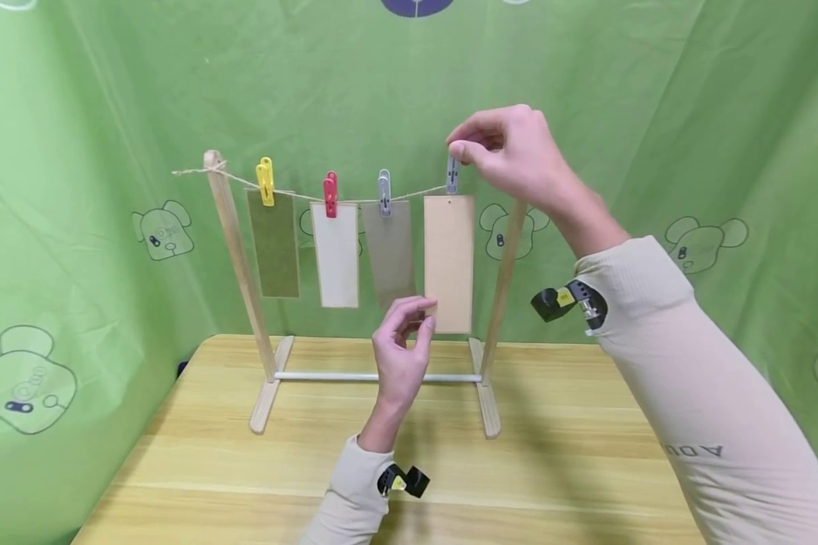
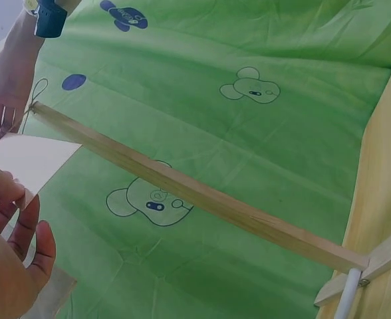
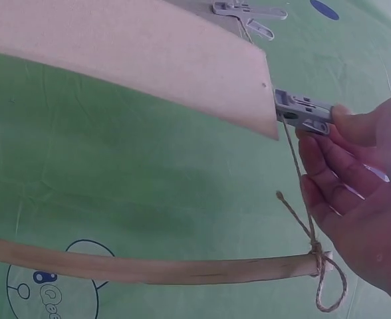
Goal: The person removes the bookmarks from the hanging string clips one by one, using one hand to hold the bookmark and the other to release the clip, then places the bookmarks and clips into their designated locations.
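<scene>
My right hand (image 1: 521,155) pinches a grey clothespin (image 1: 453,174) at the string, right by the top edge of a peach-coloured card (image 1: 450,265). In the right wrist view, the tip of the clothespin (image 3: 302,109) meets the card's holed end; whether it grips the card I cannot tell. Lower down, my left hand (image 1: 402,356) pinches the card's lower left edge between thumb and fingers. Along the twine (image 1: 300,196) hang an olive card (image 1: 274,250) under a yellow clothespin (image 1: 266,182), a white card (image 1: 337,257) under a red one (image 1: 330,194), and a grey-brown card (image 1: 391,250) under another grey one (image 1: 385,193).
Two wooden posts (image 1: 240,265) on flat feet carry the twine, joined low down by a white rod (image 1: 334,376). The twine is knotted (image 3: 317,249) at the right post's top. The stand is on a wooden table (image 1: 198,454) before a green curtain (image 1: 354,83).
</scene>
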Available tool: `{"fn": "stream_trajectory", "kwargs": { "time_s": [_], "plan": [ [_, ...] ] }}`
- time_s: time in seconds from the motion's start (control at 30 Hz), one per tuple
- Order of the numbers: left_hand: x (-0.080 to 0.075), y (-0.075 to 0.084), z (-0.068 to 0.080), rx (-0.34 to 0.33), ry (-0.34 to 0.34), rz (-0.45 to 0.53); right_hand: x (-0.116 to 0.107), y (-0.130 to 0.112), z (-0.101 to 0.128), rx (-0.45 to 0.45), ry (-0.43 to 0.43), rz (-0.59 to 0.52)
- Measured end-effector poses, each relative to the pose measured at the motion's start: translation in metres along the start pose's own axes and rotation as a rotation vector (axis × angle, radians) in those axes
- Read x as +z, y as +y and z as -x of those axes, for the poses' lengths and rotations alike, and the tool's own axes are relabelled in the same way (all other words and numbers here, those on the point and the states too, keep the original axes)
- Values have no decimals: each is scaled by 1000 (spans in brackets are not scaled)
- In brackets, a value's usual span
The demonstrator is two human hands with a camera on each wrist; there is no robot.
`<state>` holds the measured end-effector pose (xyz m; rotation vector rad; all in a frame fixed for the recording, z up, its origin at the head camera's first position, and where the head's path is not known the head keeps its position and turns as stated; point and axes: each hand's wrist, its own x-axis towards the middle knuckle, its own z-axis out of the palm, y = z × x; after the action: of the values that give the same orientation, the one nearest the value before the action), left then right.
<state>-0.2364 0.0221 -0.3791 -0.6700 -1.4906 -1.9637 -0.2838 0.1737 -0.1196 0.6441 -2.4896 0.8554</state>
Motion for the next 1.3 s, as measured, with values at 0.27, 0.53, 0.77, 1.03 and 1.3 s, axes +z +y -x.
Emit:
{"fn": "stream_trajectory", "kwargs": {
  "time_s": [0.27,0.53,0.77,1.03,1.3],
  "plan": [
    [-2,0,1,-3,1,-3,3,0,0,-27,79,-44],
    [-7,-1,2,-4,-12,-7,5,0,3,-32,122,-48],
    [-13,-1,5,-3,-40,-24,8,-1,3,-67,173,-123],
    [-17,-3,10,-26,-55,-10,13,1,12,-55,195,-225],
    [-21,-2,14,-22,-65,18,17,5,29,-87,284,-355]
  ]
}}
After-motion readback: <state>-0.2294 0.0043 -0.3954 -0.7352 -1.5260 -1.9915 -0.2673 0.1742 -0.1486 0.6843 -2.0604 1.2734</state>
